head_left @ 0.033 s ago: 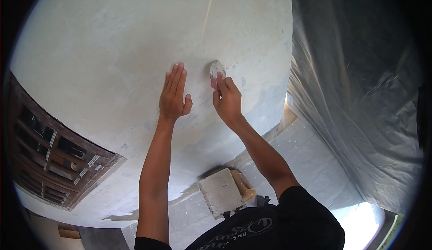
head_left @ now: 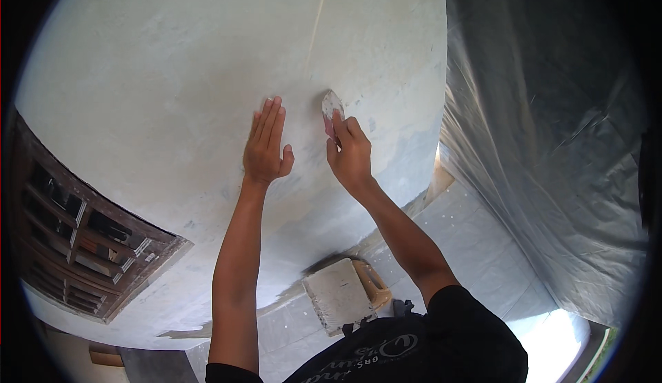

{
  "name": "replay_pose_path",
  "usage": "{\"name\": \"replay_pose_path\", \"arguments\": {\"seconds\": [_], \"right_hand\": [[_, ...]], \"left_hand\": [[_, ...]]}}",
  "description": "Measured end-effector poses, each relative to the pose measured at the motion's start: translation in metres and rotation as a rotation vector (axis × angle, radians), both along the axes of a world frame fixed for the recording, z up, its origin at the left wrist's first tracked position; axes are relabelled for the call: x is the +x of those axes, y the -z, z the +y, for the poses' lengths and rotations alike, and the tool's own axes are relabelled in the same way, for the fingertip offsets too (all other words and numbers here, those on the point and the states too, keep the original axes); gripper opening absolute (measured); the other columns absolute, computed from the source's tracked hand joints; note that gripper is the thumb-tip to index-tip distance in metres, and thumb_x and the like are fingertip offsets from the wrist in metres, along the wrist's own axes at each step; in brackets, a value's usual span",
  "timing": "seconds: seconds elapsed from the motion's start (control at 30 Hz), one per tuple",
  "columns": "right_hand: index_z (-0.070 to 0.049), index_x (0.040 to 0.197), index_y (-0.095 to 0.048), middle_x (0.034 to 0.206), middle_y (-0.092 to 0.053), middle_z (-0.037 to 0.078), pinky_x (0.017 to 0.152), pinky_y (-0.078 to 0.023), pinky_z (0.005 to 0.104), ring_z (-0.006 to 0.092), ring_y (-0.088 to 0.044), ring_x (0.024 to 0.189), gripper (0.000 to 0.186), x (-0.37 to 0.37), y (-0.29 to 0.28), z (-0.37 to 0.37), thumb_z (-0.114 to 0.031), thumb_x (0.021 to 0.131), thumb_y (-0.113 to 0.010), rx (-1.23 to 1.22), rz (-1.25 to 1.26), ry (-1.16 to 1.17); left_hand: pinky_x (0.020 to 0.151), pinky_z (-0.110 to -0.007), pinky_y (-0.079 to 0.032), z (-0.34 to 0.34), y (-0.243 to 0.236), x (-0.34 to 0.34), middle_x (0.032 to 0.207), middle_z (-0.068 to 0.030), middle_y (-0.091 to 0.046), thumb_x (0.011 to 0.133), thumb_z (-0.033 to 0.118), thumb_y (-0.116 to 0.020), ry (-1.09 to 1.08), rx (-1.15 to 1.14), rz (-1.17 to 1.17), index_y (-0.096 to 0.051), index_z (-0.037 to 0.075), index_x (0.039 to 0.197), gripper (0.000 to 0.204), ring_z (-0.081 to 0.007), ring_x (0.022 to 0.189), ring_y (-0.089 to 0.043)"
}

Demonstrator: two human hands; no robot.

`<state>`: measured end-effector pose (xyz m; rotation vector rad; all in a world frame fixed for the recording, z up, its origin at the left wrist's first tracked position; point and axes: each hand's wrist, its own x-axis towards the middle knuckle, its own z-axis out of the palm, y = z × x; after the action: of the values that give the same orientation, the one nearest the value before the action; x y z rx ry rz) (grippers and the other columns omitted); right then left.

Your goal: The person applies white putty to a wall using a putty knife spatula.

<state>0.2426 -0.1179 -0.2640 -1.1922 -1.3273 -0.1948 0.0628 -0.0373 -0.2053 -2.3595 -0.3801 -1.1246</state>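
Almost nothing has changed: the scraper (head_left: pixel 332 100), above the centre of the frame, shows a slightly narrower face than a moment ago, as if turned a little, and the fingers of the right hand (head_left: pixel 352 154) remain closed around its handle. The left hand (head_left: pixel 264 152), left of centre, stays where it was, its fingers straight and gripping nothing visible, apparently laid on the wall (head_left: pixel 172 114), though contact is hard to confirm. So small a tilt suggests work on the same patch, barely advanced.
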Motion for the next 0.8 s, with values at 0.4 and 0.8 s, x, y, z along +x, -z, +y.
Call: {"name": "replay_pose_path", "arguments": {"seconds": [0.4,0.8], "right_hand": [[0.006,0.133,-0.054,0.094,-0.055,0.011,0.061,-0.055,0.0364,0.0258,-0.057,0.083,0.059,0.001,-0.017,0.033,0.003,0.076,-0.068,0.139,-0.268,0.148],[0.003,0.087,-0.064,0.087,-0.059,0.003,0.050,-0.042,0.0246,0.0091,-0.052,0.066,0.006,0.021,-0.041,-0.003,0.007,0.090,-0.061,0.242,0.845,-0.611]], "left_hand": [[0.120,-0.050,-0.027,0.004,0.003,0.013,0.154,-0.0229,-0.041,0.089,0.020,-0.042,0.112,-0.024,-0.066,-0.040,-0.008,0.145,0.063,-0.0377,0.145,-0.036],[0.120,-0.051,-0.027,0.002,0.001,0.010,0.153,-0.0239,-0.040,0.088,0.020,-0.042,0.120,-0.023,-0.086,-0.038,-0.008,0.145,0.064,-0.0389,0.145,-0.036]]}}
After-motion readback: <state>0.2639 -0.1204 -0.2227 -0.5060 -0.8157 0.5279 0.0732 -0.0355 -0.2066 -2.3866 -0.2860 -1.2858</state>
